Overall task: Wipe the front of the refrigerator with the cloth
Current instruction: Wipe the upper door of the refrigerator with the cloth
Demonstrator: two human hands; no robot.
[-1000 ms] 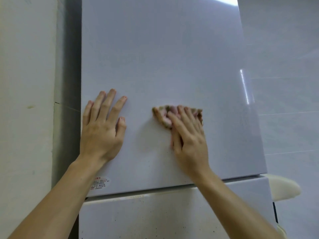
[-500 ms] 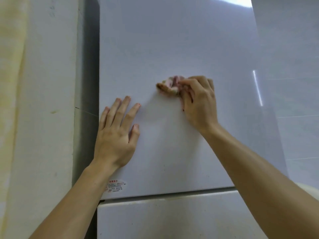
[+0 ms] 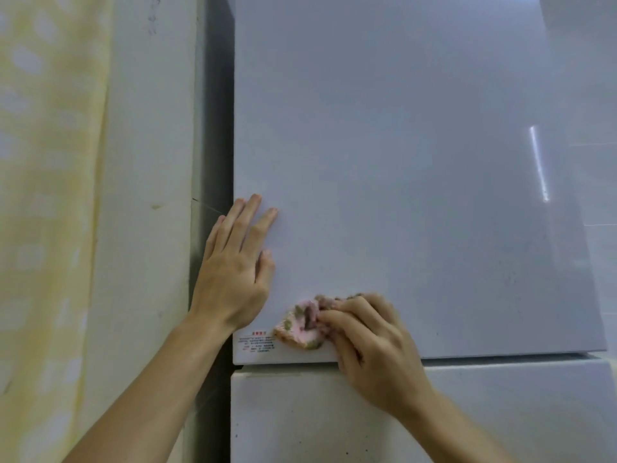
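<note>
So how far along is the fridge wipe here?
Done: hard to say; the upper door looks glossy, though faint specks show toward its right side. In hand: the right hand grips the cloth against that door's lower left corner, beside the label, while the left hand presses flat near the left edge. Left: the lower door, speckled, with the cloth not on it.

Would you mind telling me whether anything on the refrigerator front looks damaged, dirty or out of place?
Nothing looks damaged or askew. Small dark specks dot the lower door, and faint speckling marks the upper door toward its right.
</note>
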